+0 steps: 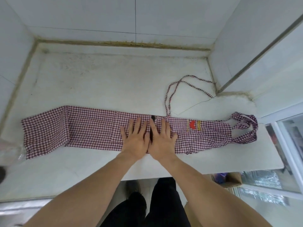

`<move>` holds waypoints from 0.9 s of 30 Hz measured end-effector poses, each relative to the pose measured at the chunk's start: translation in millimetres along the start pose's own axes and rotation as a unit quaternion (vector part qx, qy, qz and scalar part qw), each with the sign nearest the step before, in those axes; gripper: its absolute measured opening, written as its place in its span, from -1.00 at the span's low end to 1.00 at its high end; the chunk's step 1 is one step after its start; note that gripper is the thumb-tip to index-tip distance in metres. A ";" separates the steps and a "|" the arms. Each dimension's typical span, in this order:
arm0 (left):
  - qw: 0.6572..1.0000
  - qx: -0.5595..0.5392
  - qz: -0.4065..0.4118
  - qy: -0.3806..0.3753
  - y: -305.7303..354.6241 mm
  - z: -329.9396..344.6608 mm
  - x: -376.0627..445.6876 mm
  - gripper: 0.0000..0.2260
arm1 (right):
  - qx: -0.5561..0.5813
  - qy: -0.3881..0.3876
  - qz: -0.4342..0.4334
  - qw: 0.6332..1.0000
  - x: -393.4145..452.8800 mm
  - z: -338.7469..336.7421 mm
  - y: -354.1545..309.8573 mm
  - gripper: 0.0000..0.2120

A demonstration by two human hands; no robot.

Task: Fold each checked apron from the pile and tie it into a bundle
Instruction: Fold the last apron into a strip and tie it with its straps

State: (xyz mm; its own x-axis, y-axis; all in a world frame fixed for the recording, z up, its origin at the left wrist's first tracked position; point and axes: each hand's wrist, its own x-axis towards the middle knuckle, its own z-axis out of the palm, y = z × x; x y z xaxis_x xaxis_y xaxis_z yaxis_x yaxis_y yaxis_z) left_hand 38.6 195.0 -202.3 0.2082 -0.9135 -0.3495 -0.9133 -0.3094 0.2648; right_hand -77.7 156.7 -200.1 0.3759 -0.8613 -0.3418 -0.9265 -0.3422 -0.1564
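Apron position: the apron point(91, 128) is laid flat on the counter point(98, 82), near its front edge, folded into a long narrow strip; both hands are placed on its middle.
Left hand: the left hand point(135, 138) is pressed palm down on the cloth, fingers straight and spread, nothing gripped.
Right hand: the right hand point(161, 139) is laid flat beside the left, fingers straight and slightly spread, nothing gripped; the two hands are set side by side, almost touching at the thumbs.
Between the hands: a short dark mark is seen on the cloth in the gap between the index fingers; what it is cannot be told.
Long axis: the strip is run left to right, parallel to the front edge; the wider hem end is pointed left, the bib end right.
Neck loop: the neck loop point(246, 128) is bunched at the far right end, lying at the counter's right edge.
Ties: the thin ties point(183, 82) are trailed from the strip's far edge, just right of the hands, curving away to the back right corner.
Cloth: a thin woven fabric in small dark red and white checks, lightly creased, with a red and yellow patch point(193, 125) right of the hands.
Counter: a pale, matt, stained stone-like slab, cracked near the right, enclosed by white tiled walls point(114, 17).
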 end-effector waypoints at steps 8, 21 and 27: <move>0.998 0.064 -0.027 -0.007 -6.8 12.2 -2.1 -0.45 | -0.044 0.032 -0.066 0.996 -1.1 -8.2 123.6 -0.33; 0.996 -0.009 -0.082 0.041 84.8 -10.2 11.0 -0.37 | -0.049 -0.022 0.047 0.997 -2.8 -33.0 209.1 -0.24; 0.994 0.045 -0.032 -0.094 125.3 29.0 15.0 -0.34 | 0.083 -0.025 -0.019 0.996 4.8 -60.2 237.0 -0.25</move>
State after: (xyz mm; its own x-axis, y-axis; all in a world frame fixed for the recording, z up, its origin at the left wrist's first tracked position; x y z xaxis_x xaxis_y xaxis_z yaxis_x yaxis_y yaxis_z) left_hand -82.9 150.2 -200.4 0.2049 -0.8243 -0.5277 -0.9296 -0.3326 0.1586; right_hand -296.6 48.9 -183.0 0.4145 -0.8278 -0.3781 -0.8975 -0.3030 -0.3204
